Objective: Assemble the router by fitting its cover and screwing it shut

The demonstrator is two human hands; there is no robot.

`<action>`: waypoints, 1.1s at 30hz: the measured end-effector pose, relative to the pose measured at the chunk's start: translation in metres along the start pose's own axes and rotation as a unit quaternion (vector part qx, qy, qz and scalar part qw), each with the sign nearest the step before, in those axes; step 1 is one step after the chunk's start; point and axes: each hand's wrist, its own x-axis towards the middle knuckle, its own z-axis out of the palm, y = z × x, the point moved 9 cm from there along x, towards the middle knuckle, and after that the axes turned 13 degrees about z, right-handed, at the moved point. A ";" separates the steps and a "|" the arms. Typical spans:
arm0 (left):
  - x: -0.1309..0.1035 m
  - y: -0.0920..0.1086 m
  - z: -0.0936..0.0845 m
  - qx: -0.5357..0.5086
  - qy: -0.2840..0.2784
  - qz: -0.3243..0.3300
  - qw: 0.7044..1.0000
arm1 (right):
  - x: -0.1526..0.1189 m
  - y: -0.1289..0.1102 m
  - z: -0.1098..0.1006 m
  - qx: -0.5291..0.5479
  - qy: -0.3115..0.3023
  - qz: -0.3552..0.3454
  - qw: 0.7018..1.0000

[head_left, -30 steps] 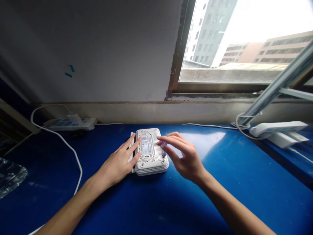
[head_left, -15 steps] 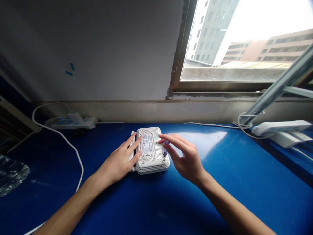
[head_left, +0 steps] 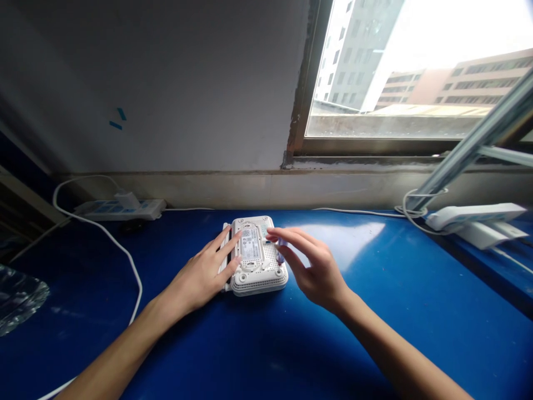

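A white router (head_left: 272, 279) lies underside up on the blue table, showing a printed label and vent holes. My left hand (head_left: 199, 278) is spread over its left side, fingertips resting on the label area and the folded white antennas (head_left: 225, 243). My right hand (head_left: 317, 268) is at the router's right edge, thumb and fingers pinched around a small translucent purple handle (head_left: 280, 254), like a screwdriver's. That handle stands roughly upright over the router's right part. Its tip is too small to make out.
A white power strip (head_left: 152, 209) with a plug stands back left, its white cable (head_left: 132, 261) looping forward. Another power strip (head_left: 478, 215) with adapters is at right, beside a metal leg (head_left: 452, 158). Clear plastic (head_left: 25, 297) lies at the left edge.
The whole view shifts very slightly. Both hands keep nearly the same places on the router, and the purple handle stays in my right fingers.
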 end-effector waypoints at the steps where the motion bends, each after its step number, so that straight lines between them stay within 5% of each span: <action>1: 0.000 0.001 0.000 0.000 -0.002 -0.001 1.000 | 0.000 -0.001 0.000 -0.003 0.013 0.000 1.000; 6: 0.000 0.003 -0.003 0.000 -0.005 -0.007 1.000 | -0.001 0.000 -0.007 -0.048 0.085 0.013 0.995; 12: 0.001 0.002 -0.001 0.001 -0.008 -0.004 1.000 | -0.003 0.003 0.002 0.019 -0.012 0.019 1.000; 21: 0.000 0.001 -0.001 -0.008 -0.012 -0.017 1.000 | -0.002 -0.003 -0.016 -0.078 0.086 -0.001 0.993; 27: 0.000 0.002 -0.001 -0.011 -0.012 -0.008 1.000 | -0.004 -0.003 0.000 -0.018 -0.019 0.003 1.000; 33: 0.000 0.005 -0.002 -0.013 -0.001 0.000 1.000 | -0.002 -0.009 -0.013 -0.055 0.058 -0.012 0.997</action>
